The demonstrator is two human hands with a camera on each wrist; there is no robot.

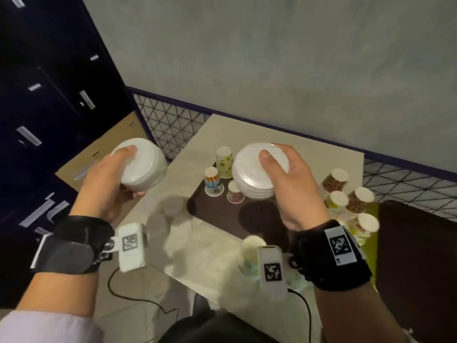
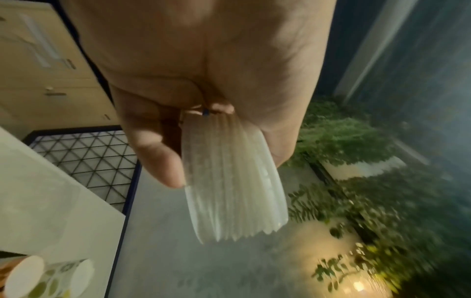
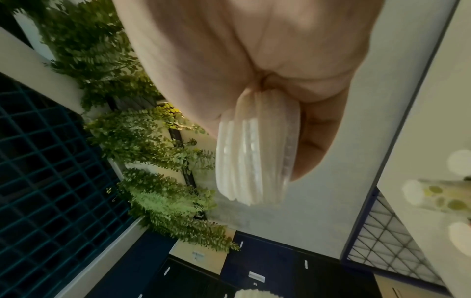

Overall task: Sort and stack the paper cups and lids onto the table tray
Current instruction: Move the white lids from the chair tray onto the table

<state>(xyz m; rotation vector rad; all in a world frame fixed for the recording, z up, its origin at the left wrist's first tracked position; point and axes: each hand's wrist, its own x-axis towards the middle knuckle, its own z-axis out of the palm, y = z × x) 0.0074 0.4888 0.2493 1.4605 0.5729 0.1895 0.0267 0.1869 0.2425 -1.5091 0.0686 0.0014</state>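
Observation:
My left hand (image 1: 123, 174) grips a stack of white plastic lids (image 1: 146, 167) in the air, left of the table; the same lid stack (image 2: 234, 177) shows edge-on in the left wrist view, thumb on one face. My right hand (image 1: 279, 169) holds a second stack of white lids (image 1: 249, 179) above the dark brown tray (image 1: 217, 211), and that lid stack (image 3: 252, 155) is seen edge-on in the right wrist view. Three upside-down patterned paper cups (image 1: 223, 162) stand on the tray's far end.
Several more inverted paper cups (image 1: 351, 201) cluster at the table's right edge, and one cup (image 1: 251, 251) sits near the front under my right wrist. A dark cabinet (image 1: 49, 95) and cardboard box (image 1: 106, 154) stand left. A wire mesh fence (image 1: 170, 125) runs behind the beige table (image 1: 309, 149).

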